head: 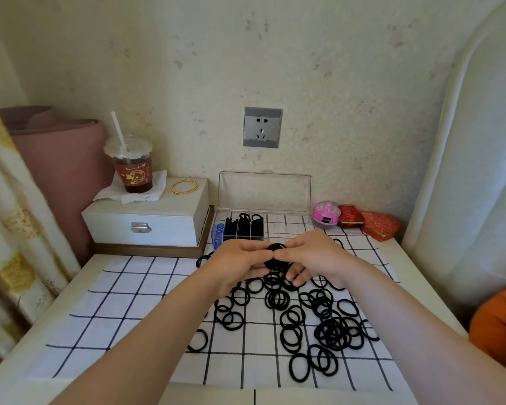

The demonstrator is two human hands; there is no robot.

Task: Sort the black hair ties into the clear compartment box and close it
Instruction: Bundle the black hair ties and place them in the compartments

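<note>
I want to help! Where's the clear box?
Head view, back centre: the clear compartment box stands open under the wall socket, between the white jewelry box on its left and the pink case on its right.

White tabletop (pixel 79 276), black-gridded white cloth (pixel 135 317) over it, black elastic hair ties (pixel 333 331) strewn toward 4 o'clock, open clear plastic compartment box (pixel 287 228) at 12, white latched case (pixel 158 226) at 10, red heart-shaped tin (pixel 380 225) at 2.

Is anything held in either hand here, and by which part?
Yes: a small bunch of black hair ties, stacked together. The left hand pinches its left side, the right hand its right side.
</note>
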